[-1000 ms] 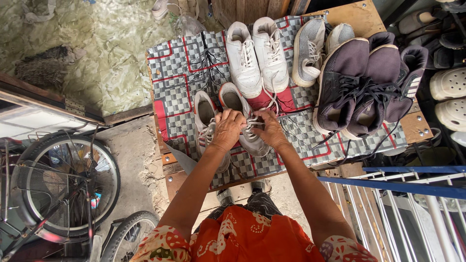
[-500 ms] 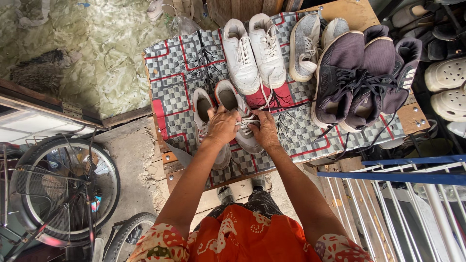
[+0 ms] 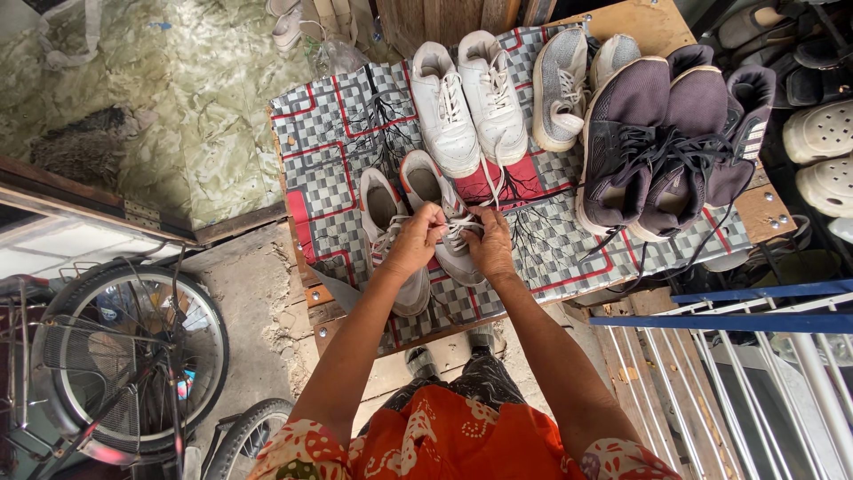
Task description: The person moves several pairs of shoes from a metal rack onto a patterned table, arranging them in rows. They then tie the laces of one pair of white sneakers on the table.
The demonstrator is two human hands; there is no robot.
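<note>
A pair of grey sneakers lies on a checked grey-and-red mat covering a low wooden table. My left hand and my right hand meet over the right sneaker of that pair, both pinching its white laces. My arms reach forward from an orange patterned top. Above the hands stands a pair of white sneakers, toes toward me.
A grey knit pair and dark purple high-tops sit on the right of the mat. Pale clogs lie at the far right. A blue-and-white metal rail is at lower right, bicycle wheels at lower left.
The view has shifted slightly. My hands stay on the laces of the grey sneaker, fingers working closer together.
</note>
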